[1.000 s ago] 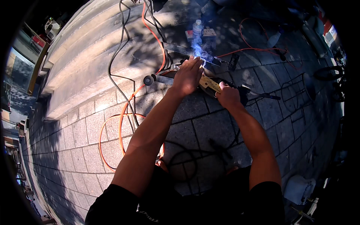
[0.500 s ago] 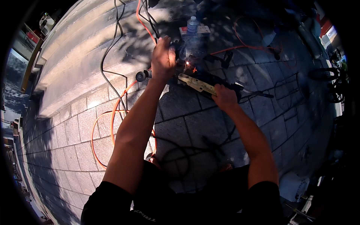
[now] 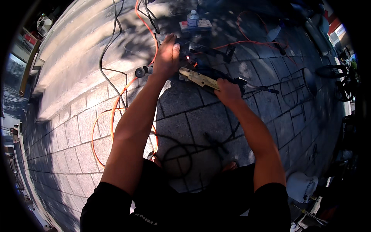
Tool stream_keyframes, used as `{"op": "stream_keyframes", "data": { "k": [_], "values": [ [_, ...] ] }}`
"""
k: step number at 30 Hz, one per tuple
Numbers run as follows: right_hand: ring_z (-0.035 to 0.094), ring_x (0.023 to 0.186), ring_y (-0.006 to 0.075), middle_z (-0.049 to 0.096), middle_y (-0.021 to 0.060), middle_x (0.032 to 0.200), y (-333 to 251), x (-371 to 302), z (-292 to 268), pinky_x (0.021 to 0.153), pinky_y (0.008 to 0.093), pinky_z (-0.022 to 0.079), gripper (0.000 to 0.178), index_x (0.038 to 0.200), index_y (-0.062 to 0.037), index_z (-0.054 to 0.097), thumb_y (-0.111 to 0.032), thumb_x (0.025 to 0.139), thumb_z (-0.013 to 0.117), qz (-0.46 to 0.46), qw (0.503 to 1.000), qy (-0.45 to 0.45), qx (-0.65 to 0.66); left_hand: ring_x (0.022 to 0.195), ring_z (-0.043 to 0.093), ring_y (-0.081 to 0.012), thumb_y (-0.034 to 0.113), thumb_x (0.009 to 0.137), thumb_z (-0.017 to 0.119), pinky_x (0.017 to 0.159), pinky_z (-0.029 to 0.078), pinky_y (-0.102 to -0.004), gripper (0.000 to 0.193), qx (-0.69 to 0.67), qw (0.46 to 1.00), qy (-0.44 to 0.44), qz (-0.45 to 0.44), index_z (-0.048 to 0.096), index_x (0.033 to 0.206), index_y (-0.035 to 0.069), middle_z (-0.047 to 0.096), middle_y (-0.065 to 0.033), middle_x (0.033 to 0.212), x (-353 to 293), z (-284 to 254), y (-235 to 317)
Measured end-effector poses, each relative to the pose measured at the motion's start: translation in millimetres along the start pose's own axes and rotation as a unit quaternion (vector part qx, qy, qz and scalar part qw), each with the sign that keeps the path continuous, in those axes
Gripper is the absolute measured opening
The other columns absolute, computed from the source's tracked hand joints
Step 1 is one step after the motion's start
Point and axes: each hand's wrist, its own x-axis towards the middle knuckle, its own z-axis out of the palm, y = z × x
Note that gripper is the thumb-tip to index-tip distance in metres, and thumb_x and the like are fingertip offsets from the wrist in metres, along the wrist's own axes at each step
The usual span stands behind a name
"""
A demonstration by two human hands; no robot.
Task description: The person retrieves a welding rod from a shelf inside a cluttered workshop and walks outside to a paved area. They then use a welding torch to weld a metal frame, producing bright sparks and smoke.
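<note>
My left hand (image 3: 167, 57) is closed at the near-left end of a dark metal piece (image 3: 206, 49), its thumb up on the right side. What lies inside the fingers is mostly hidden. My right hand (image 3: 228, 91) grips the right end of a long pale-yellow tool (image 3: 199, 78) with small marks along its side; its exact kind I cannot make out. The tool's left end points toward my left wrist. Just beyond it, a small bright spot (image 3: 188, 57) and an orange glowing bit (image 3: 195, 64) show on the dark metal.
A bottle (image 3: 193, 18) stands on a flat white-and-red box (image 3: 205, 25) beyond my hands. Orange hose (image 3: 113, 123) and black cables (image 3: 102, 58) run along the pale steps (image 3: 69, 73) at left. A round dark disc (image 3: 140, 72) lies by my left wrist. A white bag-like thing (image 3: 301, 187) sits lower right.
The whole view has shifted slightly. Haze in front of the bottle has thinned, and the bright spot looks smaller. Both hands keep their grips.
</note>
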Motion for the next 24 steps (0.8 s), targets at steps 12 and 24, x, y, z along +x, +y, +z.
{"op": "stream_keyframes", "data": {
  "k": [12, 24],
  "values": [
    [0.073, 0.105, 0.0379, 0.068, 0.0161, 0.12, -9, 13, 5, 0.085, 0.0537, 0.06, 0.049, 0.132, -0.0113, 0.057, -0.037, 0.096, 0.076, 0.026, 0.999, -0.004, -0.043, 0.146, 0.049, -0.0465, 0.023, 0.111, 0.051, 0.123, 0.039, -0.05, 0.043, 0.014, 1.0, -0.011, -0.003, 0.06, 0.141, -0.007, 0.06, -0.0298, 0.147, -13, -6, -3],
    [0.073, 0.105, 0.0395, 0.069, 0.0167, 0.119, -19, 24, 5, 0.085, 0.0543, 0.06, 0.05, 0.131, -0.0105, 0.056, -0.037, 0.095, 0.078, 0.054, 0.997, -0.026, -0.039, 0.146, 0.049, -0.0461, 0.02, 0.111, 0.051, 0.122, 0.039, -0.0512, 0.042, 0.064, 0.997, -0.022, 0.037, 0.059, 0.143, -0.006, 0.06, -0.0274, 0.148, -19, 0, -2]
  ]
}}
